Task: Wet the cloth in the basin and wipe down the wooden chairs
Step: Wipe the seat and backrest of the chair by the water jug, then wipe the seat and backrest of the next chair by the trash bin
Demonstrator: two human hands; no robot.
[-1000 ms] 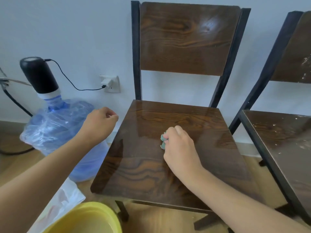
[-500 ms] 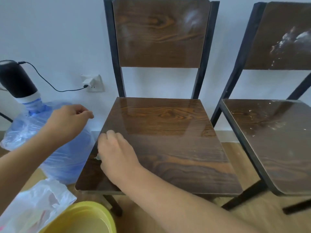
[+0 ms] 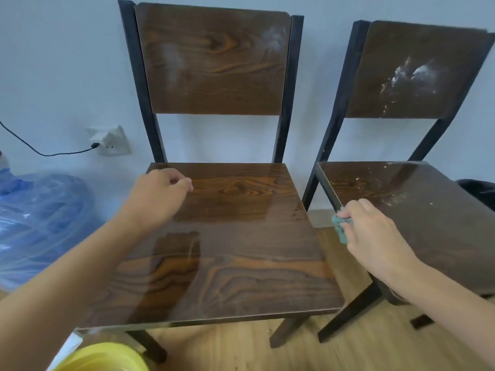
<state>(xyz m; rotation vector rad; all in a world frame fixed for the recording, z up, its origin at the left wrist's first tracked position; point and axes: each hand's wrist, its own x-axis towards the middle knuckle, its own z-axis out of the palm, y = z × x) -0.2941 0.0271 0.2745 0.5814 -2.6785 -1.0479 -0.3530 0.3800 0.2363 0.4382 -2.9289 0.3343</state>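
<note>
My right hand [image 3: 375, 236] is curled tight around the crumpled teal cloth [image 3: 339, 227], at the left edge of the right chair [image 3: 428, 223]. Its dark seat carries white dusty specks. My left hand [image 3: 160, 194] makes a fist with nothing inside, above the glossy, wood-grained seat of the left chair [image 3: 241, 263]. The round yellow basin [image 3: 107, 357] stands below it.

One head cam, wide-angle, pointed forward and down toward the wall [image 3: 67, 62]. It sits close above the left chair [image 3: 227, 263], whose seat fills mid-frame, with both forearms [image 3: 67, 277] in frame from the bottom corners. Right chair [image 3: 415, 76] is cut by the right edge, basin [image 3: 107, 357] clipped at bottom left, floor [image 3: 241, 349] a strip along the bottom.
</note>
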